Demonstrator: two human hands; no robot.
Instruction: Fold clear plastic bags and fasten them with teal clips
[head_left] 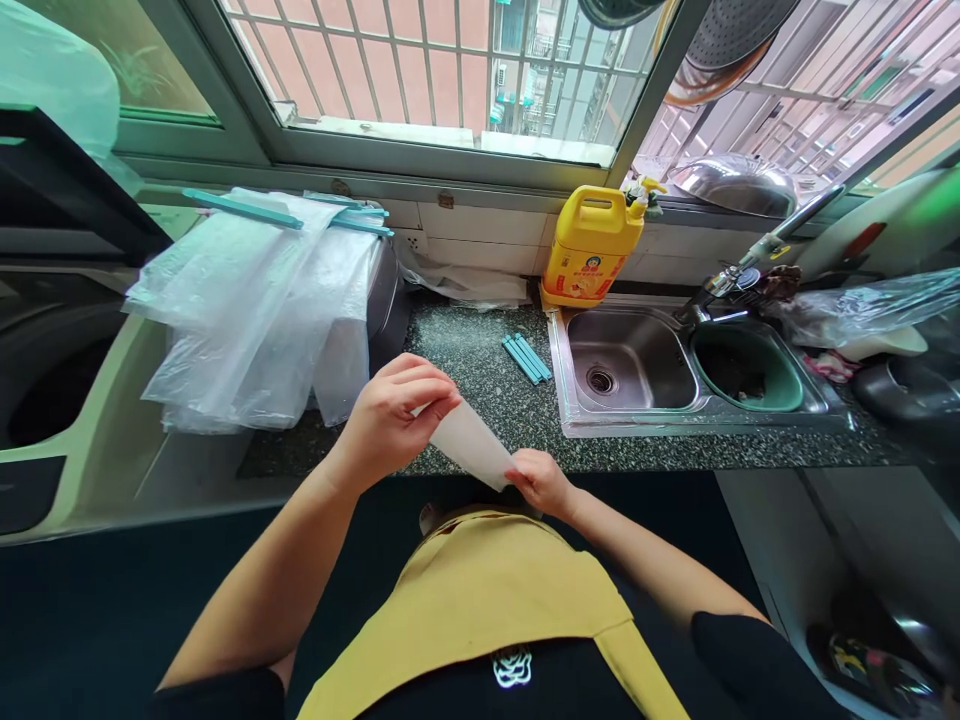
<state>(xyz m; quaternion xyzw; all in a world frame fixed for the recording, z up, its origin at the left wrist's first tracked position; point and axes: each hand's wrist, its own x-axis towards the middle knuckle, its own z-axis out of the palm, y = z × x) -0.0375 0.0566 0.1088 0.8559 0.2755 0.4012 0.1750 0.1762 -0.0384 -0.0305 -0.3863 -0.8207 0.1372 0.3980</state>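
Note:
In front of my yellow apron, a narrow white translucent sheet (472, 445), perhaps a folded plastic bag, stretches between my hands. My left hand (401, 415) pinches its upper left end between thumb and fingers. At the lower right end, my right hand (541, 482) has its fingers closed on the sheet. Beyond it on the speckled counter (457, 345) lie several short teal bag-sealing sticks (527, 358) side by side. To the left, clear plastic bags (240, 300) are draped in a pile, with longer teal sealing sticks (244, 208) along their top edges.
A yellow detergent jug (589, 250) stands behind the steel sink (630, 365). A green basin (746, 365) sits in the right bowl under the faucet (724, 285). At the left is an open washing machine (105, 400). A barred window (435, 70) runs along the back.

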